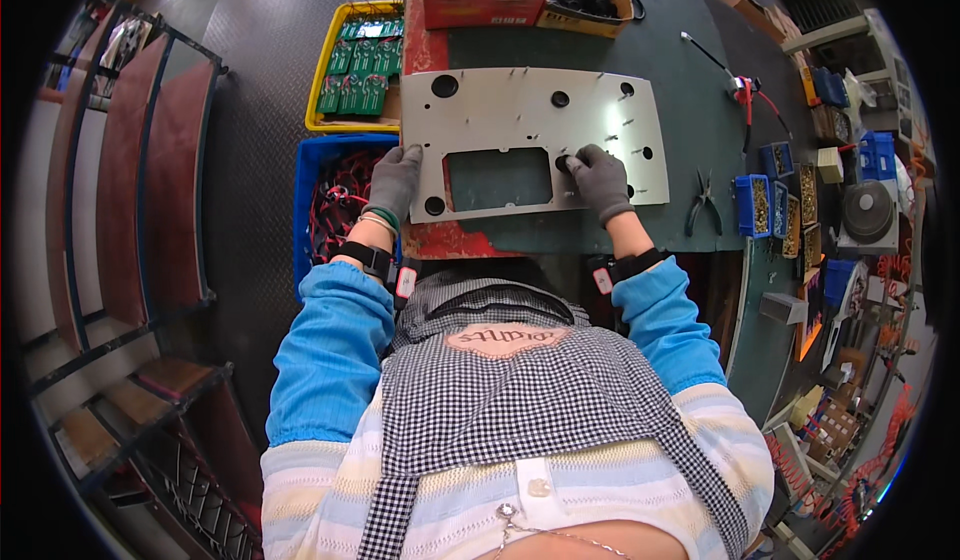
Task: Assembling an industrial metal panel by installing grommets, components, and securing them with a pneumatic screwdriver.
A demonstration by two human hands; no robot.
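Observation:
A light grey metal panel (490,120) lies flat on the table in front of me. It has a large rectangular cutout, several upright metal studs and several black round spots, either holes or fitted parts. My left hand (396,182), in a grey glove, grips the panel's left edge, with the thumb on top. My right hand (602,182), gloved too, is closed over the panel right of the cutout. Its fingertips press together at a black round part (563,163), which they partly cover.
Behind the panel stand a red box (480,8) and a cardboard box (590,20) of black parts. At left are a yellow crate (312,110) of green circuit boards and a blue bin (303,200) of wires. Pliers (704,205) and small blue bins (752,206) lie right.

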